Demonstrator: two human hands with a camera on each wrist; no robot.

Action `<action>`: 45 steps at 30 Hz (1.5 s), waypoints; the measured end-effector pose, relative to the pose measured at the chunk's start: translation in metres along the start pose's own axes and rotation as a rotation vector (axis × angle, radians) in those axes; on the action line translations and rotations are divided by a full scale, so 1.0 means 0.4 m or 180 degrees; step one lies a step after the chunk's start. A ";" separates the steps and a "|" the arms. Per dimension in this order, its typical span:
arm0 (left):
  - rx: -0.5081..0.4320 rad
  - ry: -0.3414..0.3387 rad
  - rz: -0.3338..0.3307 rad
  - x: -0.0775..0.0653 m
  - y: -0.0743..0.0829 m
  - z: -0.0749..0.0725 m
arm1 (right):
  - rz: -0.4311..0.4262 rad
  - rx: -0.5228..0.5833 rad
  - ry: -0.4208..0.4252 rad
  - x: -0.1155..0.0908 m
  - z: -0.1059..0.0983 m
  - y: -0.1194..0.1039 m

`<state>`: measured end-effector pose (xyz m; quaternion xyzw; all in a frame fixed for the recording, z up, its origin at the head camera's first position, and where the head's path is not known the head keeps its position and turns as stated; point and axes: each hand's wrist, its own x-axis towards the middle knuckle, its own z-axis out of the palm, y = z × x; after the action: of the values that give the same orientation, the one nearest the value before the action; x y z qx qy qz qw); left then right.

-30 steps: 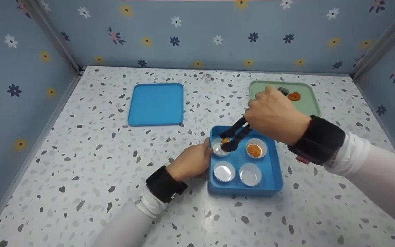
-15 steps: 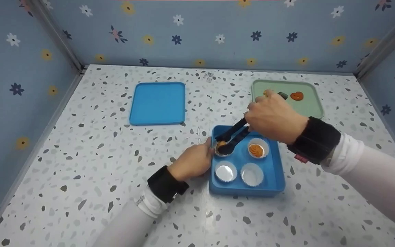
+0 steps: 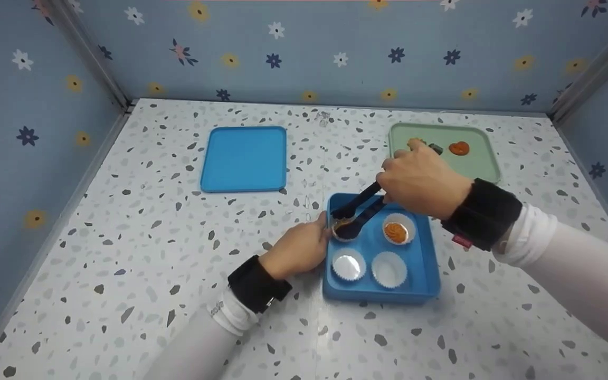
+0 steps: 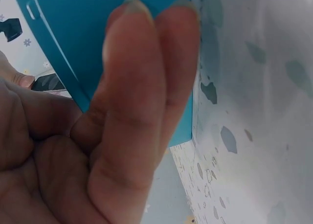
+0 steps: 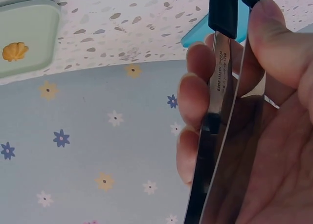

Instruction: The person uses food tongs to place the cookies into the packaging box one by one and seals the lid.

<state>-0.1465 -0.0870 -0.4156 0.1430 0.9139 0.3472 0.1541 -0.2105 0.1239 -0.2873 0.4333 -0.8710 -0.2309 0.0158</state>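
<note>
My right hand (image 3: 423, 179) grips black-and-steel tongs (image 3: 363, 199), seen close up in the right wrist view. The tong tips reach down into the upper-left paper cup (image 3: 339, 238) of a blue square box (image 3: 430, 264). A small golden-brown piece shows in part between the tips. Beside it, the upper-right cup (image 3: 410, 229) has an orange swirled piece (image 3: 395, 231). Two more cups, one silvery inside (image 3: 348, 264) and one white (image 3: 389, 269), hold no food. My left hand (image 3: 298, 247) rests at the box's left wall, its straight fingers (image 4: 132, 87) along the outside.
Behind the right hand lies a green tray (image 3: 470, 169) with a reddish-brown pretzel-like piece (image 3: 458, 148) and a yellow shell-shaped piece (image 5: 15, 51). A flat blue square lid (image 3: 244, 159) lies at the back left. Flowered panels (image 3: 304, 58) enclose the speckled table (image 3: 151, 237).
The tong tips have gone lower into the upper-left cup, taking the golden-brown piece down with them. The left hand stays at the box wall. The head view has shifted slightly.
</note>
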 end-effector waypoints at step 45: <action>-0.0097 0.0001 -0.0119 0.004 0.007 0.012 | 0.1235 -0.0014 -0.0756 -0.063 0.074 0.391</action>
<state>-0.1456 -0.0816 -0.4175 0.1235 0.9111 0.3582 0.1626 -0.3186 0.2357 -0.2442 0.2274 -0.9333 -0.2749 -0.0418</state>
